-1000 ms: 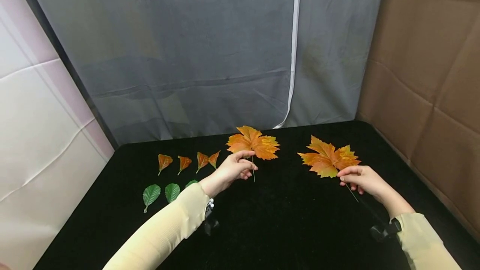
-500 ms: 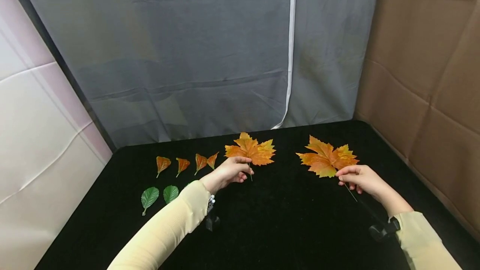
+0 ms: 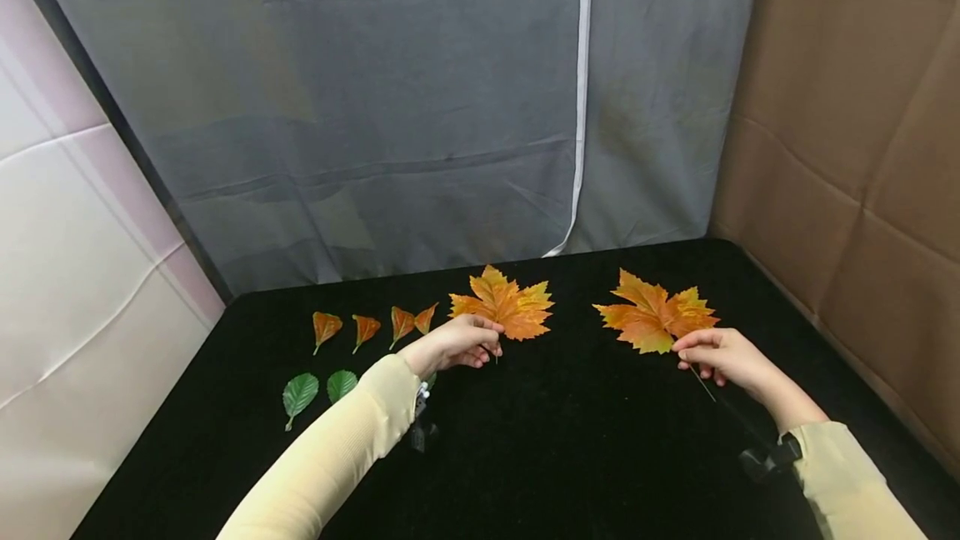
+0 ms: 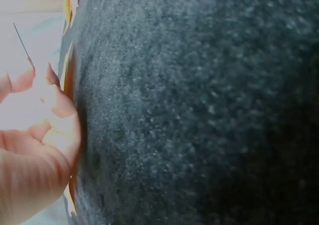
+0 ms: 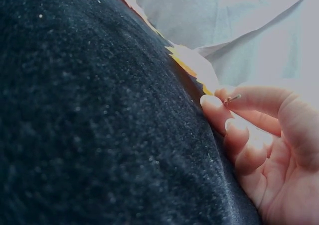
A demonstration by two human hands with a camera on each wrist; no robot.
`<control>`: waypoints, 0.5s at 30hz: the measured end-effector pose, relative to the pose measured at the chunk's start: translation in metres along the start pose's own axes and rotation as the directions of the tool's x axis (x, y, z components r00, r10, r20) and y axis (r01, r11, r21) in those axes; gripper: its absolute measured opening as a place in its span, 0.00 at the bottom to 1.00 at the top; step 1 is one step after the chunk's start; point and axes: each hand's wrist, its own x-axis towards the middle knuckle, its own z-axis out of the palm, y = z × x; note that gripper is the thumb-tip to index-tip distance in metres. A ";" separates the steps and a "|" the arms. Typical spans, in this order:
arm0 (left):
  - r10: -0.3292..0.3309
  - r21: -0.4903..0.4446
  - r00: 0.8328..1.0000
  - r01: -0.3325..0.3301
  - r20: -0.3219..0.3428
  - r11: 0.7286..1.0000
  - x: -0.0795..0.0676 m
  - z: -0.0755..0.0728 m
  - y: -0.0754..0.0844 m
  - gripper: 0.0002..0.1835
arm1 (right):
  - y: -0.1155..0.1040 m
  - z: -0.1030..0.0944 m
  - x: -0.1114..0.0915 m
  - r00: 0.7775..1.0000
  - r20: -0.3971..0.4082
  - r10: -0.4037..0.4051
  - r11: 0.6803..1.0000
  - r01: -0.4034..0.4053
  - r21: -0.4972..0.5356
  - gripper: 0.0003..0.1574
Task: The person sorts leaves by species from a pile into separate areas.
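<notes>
In the head view my left hand (image 3: 459, 344) pinches the thin stem of an orange-yellow artificial maple leaf (image 3: 513, 305), which lies at the back middle of the black table. The left wrist view shows that stem (image 4: 22, 42) poking out between thumb and fingers. To the right, my right hand (image 3: 729, 359) pinches the stem of a second orange maple leaf (image 3: 656, 312) near its base. Its stem end (image 5: 233, 99) sticks out between thumb and forefinger in the right wrist view. The leaf's yellow edge (image 5: 188, 64) shows beyond the fingertips, close to the cloth.
A row of small orange leaves (image 3: 326, 329) lies at the table's back left. In front of them are green leaves (image 3: 300, 395), partly hidden by my left sleeve. The black cloth table (image 3: 570, 457) ends at a grey curtain (image 3: 420, 107), with a brown curtain (image 3: 847, 123) on the right.
My left hand has come slightly down and left with its maple leaf, which now sits lower and flatter on the table. The right hand and its leaf stay nearly still.
</notes>
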 end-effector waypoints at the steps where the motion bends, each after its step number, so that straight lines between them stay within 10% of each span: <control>1: -0.001 0.002 1.000 0.001 0.003 1.000 0.000 0.000 -0.001 0.22 | 0.000 0.000 0.000 1.000 0.000 -0.001 1.000 0.001 -0.001 0.19; 15: 0.049 0.187 0.999 -0.048 0.004 0.981 -0.001 0.007 -0.003 0.17 | -0.002 0.000 -0.001 1.000 0.011 -0.008 1.000 0.008 0.003 0.19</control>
